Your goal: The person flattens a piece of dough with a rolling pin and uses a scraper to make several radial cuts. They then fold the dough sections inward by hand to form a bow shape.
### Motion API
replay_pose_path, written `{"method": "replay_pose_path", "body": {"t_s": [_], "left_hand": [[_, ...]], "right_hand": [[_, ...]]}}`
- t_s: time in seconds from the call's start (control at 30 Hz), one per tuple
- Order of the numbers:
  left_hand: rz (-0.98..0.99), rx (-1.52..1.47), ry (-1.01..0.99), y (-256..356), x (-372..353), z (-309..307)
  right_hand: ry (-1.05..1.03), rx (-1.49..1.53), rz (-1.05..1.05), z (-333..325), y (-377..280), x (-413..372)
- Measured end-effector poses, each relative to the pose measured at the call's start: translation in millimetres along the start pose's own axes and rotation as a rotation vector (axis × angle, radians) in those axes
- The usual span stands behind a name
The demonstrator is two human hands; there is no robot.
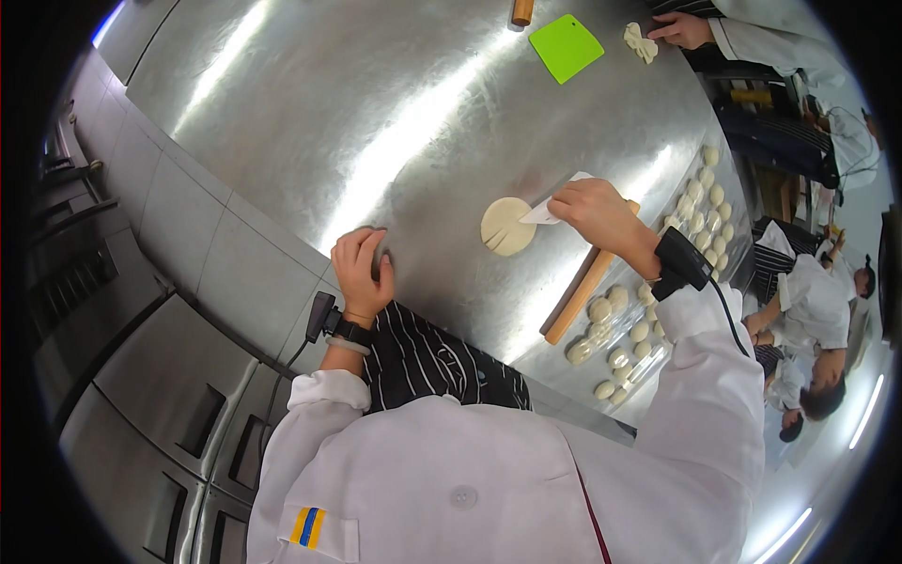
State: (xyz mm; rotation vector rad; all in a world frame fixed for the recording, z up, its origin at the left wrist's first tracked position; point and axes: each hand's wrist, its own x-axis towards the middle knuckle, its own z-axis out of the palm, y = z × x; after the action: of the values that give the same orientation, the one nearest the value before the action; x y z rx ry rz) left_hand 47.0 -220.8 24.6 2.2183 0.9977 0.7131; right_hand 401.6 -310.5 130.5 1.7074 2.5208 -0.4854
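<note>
A flat round of dough (pixel 500 224) lies on the metal table (pixel 442 169), with a few slits in its lower part. Over its right edge, my right hand (pixel 597 214) grips a white dough scraper (pixel 539 215), whose corner touches or hovers just above the dough. My left hand (pixel 361 273) holds nothing and rests at the table's near edge, fingers loosely bent and thumb apart. Just beyond my right hand lies a wooden rolling pin (pixel 575 299), partly hidden by my forearm.
Several dough balls (pixel 601 308) sit on the right, some under clear plastic. Farther off are a green scraper (pixel 566 49) and another rolling pin (pixel 522 11). A co-worker's hand (pixel 684 30) touches a cut dough piece (pixel 641 43). Other people stand at right.
</note>
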Motion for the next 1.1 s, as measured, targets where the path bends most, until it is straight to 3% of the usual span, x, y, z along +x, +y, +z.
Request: {"method": "replay_pose_path", "body": {"t_s": [0.57,0.77,0.87,0.93,0.97,1.03,1.1], "left_hand": [[-0.006,0.014,-0.012,0,-1,0],[0.010,0.012,-0.009,2,1,-2],[0.023,0.015,-0.021,-1,-2,-3],[0.022,-0.010,-0.046,0,-1,-4],[0.047,-0.008,-0.045,1,0,-4],[0.001,0.002,-0.089,4,1,-4],[0.051,0.013,-0.105,10,6,-6]], "right_hand": [[-0.015,-0.025,-0.003,14,-1,2],[0.082,-0.030,-0.059,24,18,-3],[0.096,-0.124,0.019,6,57,-32],[0.049,-0.177,0.272,-25,63,-48],[0.067,-0.184,0.288,-36,54,-52],[0.351,-0.008,0.661,-56,10,-56],[0.414,0.026,0.809,-46,-25,-63]]}}
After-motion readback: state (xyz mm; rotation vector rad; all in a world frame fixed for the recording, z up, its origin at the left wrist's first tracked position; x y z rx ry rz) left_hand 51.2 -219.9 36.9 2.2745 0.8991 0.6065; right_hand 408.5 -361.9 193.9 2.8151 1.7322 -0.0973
